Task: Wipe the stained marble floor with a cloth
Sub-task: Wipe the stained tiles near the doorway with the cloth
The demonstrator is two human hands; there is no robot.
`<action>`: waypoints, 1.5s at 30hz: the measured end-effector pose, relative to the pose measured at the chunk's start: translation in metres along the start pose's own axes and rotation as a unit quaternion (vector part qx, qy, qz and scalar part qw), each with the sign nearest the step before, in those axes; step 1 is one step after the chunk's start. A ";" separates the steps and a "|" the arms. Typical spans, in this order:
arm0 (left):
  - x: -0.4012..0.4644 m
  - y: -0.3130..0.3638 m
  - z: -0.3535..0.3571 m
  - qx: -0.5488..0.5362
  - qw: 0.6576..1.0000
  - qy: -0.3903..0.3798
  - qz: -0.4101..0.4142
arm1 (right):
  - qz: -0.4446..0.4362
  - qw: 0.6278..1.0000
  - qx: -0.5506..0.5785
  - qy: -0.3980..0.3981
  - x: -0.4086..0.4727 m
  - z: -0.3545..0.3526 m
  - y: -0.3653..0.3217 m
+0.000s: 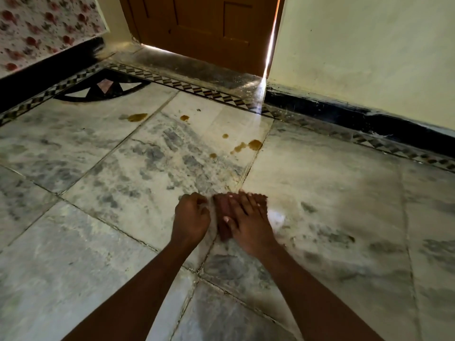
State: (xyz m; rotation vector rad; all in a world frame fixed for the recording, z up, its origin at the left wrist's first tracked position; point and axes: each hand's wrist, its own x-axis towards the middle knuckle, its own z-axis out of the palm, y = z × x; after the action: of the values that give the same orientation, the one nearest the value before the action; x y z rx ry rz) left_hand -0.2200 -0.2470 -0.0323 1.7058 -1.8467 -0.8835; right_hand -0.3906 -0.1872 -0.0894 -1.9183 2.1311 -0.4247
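Observation:
A small dark red cloth (222, 207) lies flat on the grey-veined marble floor (320, 193) in the middle of the view. My right hand (248, 222) presses on it with fingers spread flat. My left hand (190, 215) rests just left of the cloth, fingers curled at its edge; whether it grips the cloth is blurred. Several brown stains dot the tile beyond the hands: a larger one (254, 144), small drops (213, 155), one (184, 117) and one farther left (138, 117).
A brown wooden door (204, 33) stands at the back with light coming through its right gap. A black skirting (357, 116) and a patterned border strip (187, 86) run along the yellow walls. A floral surface (37, 33) is at top left.

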 end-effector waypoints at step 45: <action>0.150 -0.088 -0.022 0.231 0.966 0.081 0.081 | 0.341 0.938 -0.048 0.039 0.211 0.003 -0.001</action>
State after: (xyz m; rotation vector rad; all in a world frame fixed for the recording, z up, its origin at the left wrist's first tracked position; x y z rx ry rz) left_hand -0.1609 -0.3999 -0.0938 1.7875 -2.1547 -0.2469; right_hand -0.4116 -0.3977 -0.0887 -1.0855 2.7149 -0.2533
